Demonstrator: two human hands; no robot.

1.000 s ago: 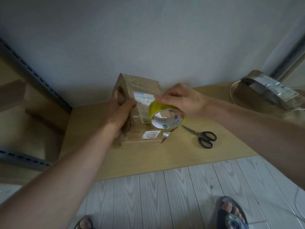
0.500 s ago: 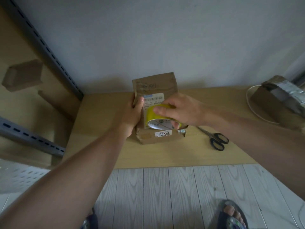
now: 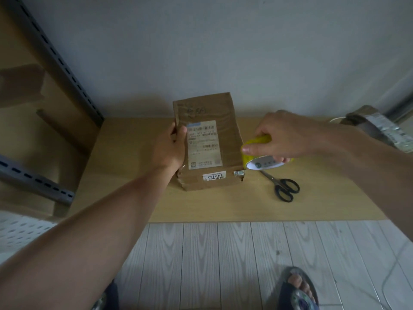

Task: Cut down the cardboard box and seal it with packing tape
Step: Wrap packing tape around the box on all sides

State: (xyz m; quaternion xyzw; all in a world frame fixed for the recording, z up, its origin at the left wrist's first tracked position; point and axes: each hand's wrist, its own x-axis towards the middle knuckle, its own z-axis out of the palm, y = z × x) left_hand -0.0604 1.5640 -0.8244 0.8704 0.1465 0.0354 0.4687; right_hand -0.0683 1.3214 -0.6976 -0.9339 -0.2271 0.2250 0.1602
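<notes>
A brown cardboard box (image 3: 225, 113) with a white shipping label and a "0104" sticker lies flat on the wooden board (image 3: 138, 193). My left hand (image 3: 171, 148) grips the box's left edge, thumb on top. My right hand (image 3: 283, 135) holds a yellow roll of packing tape (image 3: 260, 163) against the box's right side, just above the board. Black-handled scissors (image 3: 283, 189) lie shut on the board to the right of the box, below the tape roll.
A second taped parcel (image 3: 377, 126) rests at the far right of the board beside a white cord. Grey slotted shelf rails (image 3: 55, 61) and another brown box stand at the left. Pale plank floor (image 3: 223, 260) and my sandalled feet lie below.
The box has been laid flat with its label face up. My right hand moved the tape roll from the front of the box to its right side. The view shifted.
</notes>
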